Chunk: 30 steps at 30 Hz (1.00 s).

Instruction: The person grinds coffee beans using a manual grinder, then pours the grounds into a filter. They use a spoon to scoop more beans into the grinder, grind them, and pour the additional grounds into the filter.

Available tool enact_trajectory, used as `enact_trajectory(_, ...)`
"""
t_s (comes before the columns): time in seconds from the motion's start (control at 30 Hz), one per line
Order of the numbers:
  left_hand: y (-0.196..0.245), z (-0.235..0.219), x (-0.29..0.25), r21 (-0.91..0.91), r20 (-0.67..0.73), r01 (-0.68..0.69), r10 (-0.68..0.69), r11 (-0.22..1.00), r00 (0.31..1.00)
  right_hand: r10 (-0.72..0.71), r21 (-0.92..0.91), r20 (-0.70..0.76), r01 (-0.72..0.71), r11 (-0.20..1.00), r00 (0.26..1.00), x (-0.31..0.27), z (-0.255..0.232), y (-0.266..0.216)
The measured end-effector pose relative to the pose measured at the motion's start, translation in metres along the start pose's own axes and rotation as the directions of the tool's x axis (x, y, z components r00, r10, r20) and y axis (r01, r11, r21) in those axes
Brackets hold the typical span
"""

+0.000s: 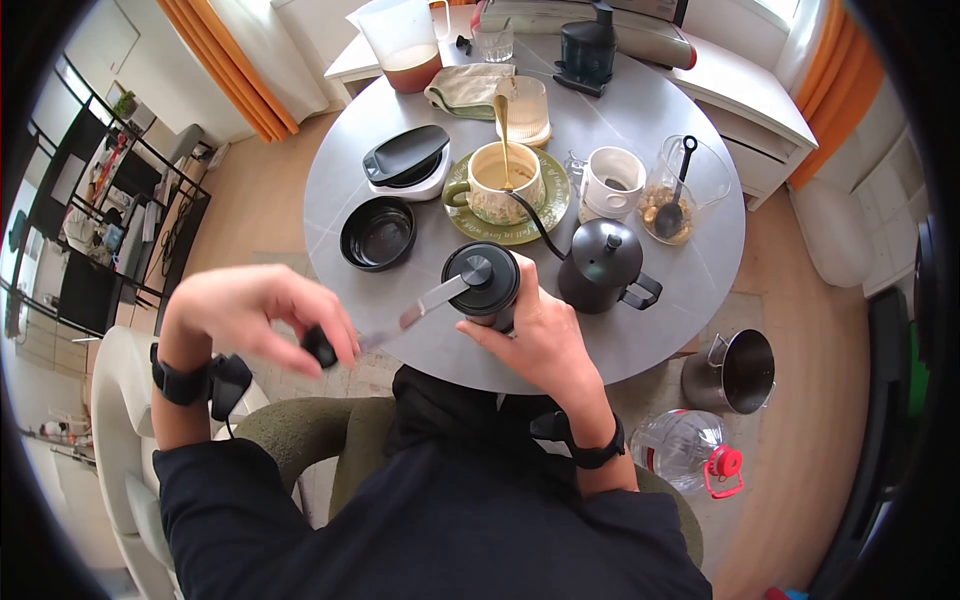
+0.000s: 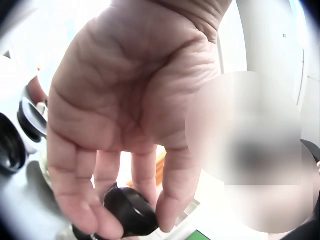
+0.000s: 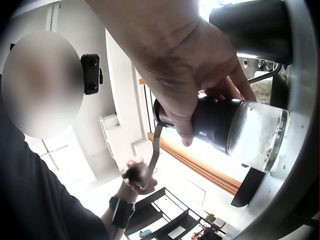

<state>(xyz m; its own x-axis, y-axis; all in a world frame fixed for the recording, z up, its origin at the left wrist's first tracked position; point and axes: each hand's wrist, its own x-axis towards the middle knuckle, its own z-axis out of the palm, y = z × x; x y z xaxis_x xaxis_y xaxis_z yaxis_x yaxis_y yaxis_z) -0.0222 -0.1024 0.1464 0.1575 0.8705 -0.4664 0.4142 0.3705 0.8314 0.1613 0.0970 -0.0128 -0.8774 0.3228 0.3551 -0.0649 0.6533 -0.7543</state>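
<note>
My right hand (image 1: 545,335) grips the black body of a hand coffee grinder (image 1: 480,285) at the table's near edge. In the right wrist view, its clear glass jar (image 3: 257,135) sits below my fingers, right at the tabletop. A metal crank arm (image 1: 440,296) reaches from the grinder's lid toward my left hand (image 1: 255,310). The left fingers curl round the black crank knob (image 2: 131,211), pinching it between thumb and fingertips. Just right of the grinder is a black gooseneck kettle (image 1: 605,265).
Behind the grinder, a patterned mug (image 1: 490,195) with a gold spoon stands on a green plate (image 1: 545,225). A black bowl (image 1: 378,233), white cup (image 1: 612,180) and glass container (image 1: 705,185) with a black spoon surround it. A water bottle (image 1: 680,450) and metal bin (image 1: 735,370) stand on the floor.
</note>
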Motion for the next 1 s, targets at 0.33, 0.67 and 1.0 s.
enact_trajectory(0.33, -0.011, -0.075, 0.079, -0.028, -0.547, 0.021, -0.033, 0.999, 0.837, -0.026, -0.036, -0.032, 0.025, 0.999, 0.999, 0.000, 0.001, -0.001)
enact_trajectory(0.67, 0.066, -0.042, 0.190, 0.378, -0.318, -0.145, 0.275, 0.914, 0.907, 0.081, -0.041, 0.026, -0.080, 0.996, 0.996, 0.000, -0.001, -0.003)
enact_trajectory(1.0, 0.077, 0.057, 0.143, 0.238, 0.307, -0.522, 0.446, 0.819, 0.840, -0.167, -0.122, 0.002, 0.166, 0.978, 0.986, -0.002, 0.003, 0.010)
